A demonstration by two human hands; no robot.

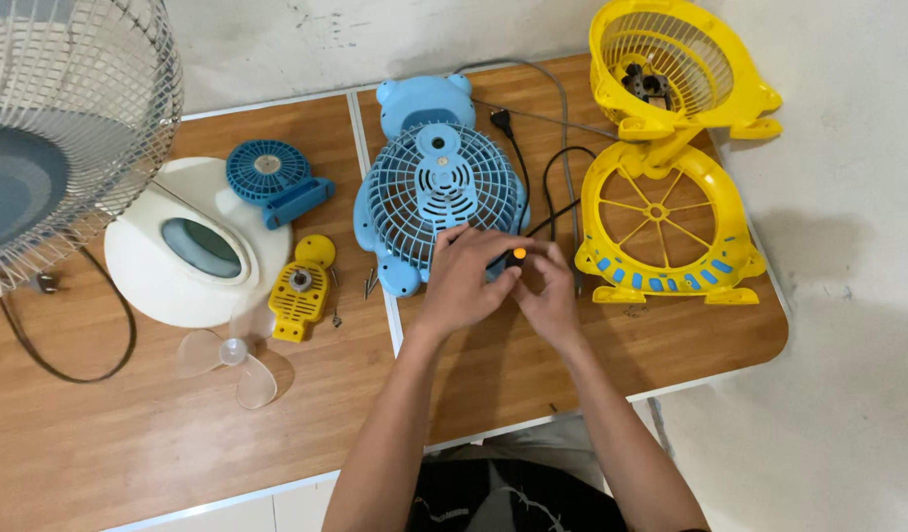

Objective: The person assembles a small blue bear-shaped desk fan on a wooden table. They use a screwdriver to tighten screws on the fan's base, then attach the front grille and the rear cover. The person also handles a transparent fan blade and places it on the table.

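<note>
My left hand (466, 278) rests on the lower right edge of a light blue bear-shaped fan housing with a grille (429, 187) lying flat on the wooden table (129, 433). My right hand (550, 294) is close beside it, fingertips meeting the left hand's. Between the two hands sits a small black tool with an orange tip (516, 256), pinched by the fingers of both; exactly which fingers grip it is hard to tell. A black power cord (550, 182) runs from the hands toward the back of the table.
A yellow fan front ring (705, 258) and a yellow rear cage with motor (661, 69) stand at right. At left are a white fan base (138, 266), a dark blue handheld fan (271, 177), a yellow motor cover (301, 291), a clear propeller (232, 360), loose screws (370, 284) and a large metal fan grille (69, 118).
</note>
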